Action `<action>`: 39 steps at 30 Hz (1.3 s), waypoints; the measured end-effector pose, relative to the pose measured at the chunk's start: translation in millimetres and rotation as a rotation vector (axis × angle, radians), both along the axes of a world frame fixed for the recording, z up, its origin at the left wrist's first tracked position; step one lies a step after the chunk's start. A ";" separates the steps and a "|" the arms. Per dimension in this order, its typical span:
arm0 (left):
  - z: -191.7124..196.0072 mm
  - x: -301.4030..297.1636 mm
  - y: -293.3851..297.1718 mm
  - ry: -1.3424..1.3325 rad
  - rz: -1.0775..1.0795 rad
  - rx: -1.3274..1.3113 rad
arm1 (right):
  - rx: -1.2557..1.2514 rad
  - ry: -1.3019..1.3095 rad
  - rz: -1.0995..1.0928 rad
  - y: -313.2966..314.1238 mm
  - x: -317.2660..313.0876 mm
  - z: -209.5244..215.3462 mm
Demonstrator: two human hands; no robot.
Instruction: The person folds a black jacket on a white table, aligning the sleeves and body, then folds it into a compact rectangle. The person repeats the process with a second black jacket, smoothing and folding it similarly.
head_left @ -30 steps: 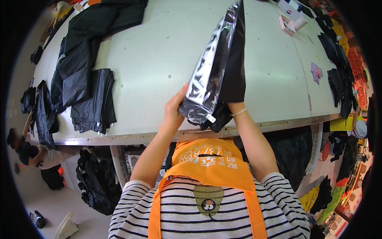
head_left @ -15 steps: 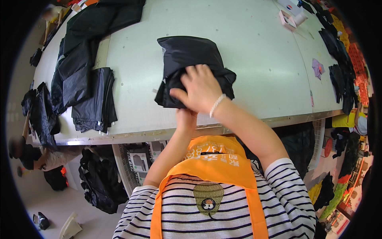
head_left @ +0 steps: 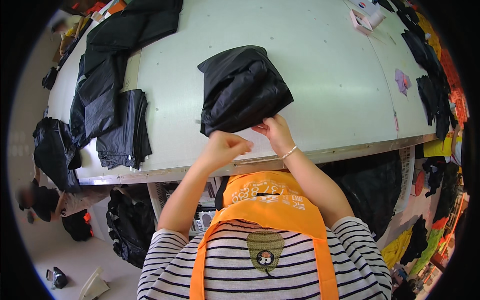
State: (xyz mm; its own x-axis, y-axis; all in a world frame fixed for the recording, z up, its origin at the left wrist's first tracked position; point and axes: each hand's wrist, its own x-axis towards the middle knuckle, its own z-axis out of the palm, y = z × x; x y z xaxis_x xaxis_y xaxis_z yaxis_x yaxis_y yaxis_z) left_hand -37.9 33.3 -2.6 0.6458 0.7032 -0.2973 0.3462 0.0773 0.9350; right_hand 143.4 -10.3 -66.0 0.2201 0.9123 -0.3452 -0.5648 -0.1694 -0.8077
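Observation:
A black folded bundle [head_left: 242, 90] of thin, slightly shiny material lies on the pale table in front of me; I cannot tell whether it is cloth or plastic. My right hand [head_left: 276, 131] pinches its near edge, right of the middle. My left hand [head_left: 224, 150] is just below the bundle's near left corner, with its fingers curled and pointing toward my right hand. Whether anything is inside those fingers is hidden. A small pale tag [head_left: 198, 121] sticks out at the bundle's left edge.
A stack of flat black pieces [head_left: 125, 130] lies left on the table [head_left: 320, 65], beside a long heap of black material [head_left: 102, 95]. A pink box [head_left: 361, 21] stands far right, and a crumpled lilac scrap [head_left: 402, 81] lies nearer. Black garments [head_left: 420, 57] line the right edge.
My right hand has come off the top of the bundle and moved to its near edge. My left hand has come out from beneath, leftward. The bundle's top flap now lies smoother.

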 end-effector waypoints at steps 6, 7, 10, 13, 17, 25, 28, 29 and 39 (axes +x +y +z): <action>27.3 13.4 64.3 0.107 0.291 0.750 | -0.097 0.065 -0.055 -9.3 2.0 -1.9; 15.9 15.8 70.1 0.068 0.227 0.804 | -0.106 0.073 -0.048 -13.0 -0.2 -3.1; 12.2 23.1 67.7 0.187 0.142 0.727 | -0.145 0.079 -0.076 -14.0 0.3 0.9; 10.3 30.8 56.5 0.312 0.084 0.705 | -0.165 0.091 -0.095 -16.0 1.7 -2.2; -6.0 34.6 46.3 0.246 0.047 0.746 | -0.178 0.108 -0.107 -18.0 -0.6 1.0; 3.2 31.3 73.3 0.258 -0.041 0.529 | -0.144 0.125 -0.084 -11.3 -0.9 1.2; 8.2 33.5 72.0 0.158 -0.084 0.510 | -0.146 0.139 -0.109 -10.9 -1.3 6.9; 9.2 33.6 70.0 0.077 -0.076 0.486 | -0.151 0.136 -0.108 -11.1 -0.5 6.0; 15.0 37.8 72.1 0.145 0.017 0.362 | -0.149 0.126 -0.091 -15.2 3.1 4.1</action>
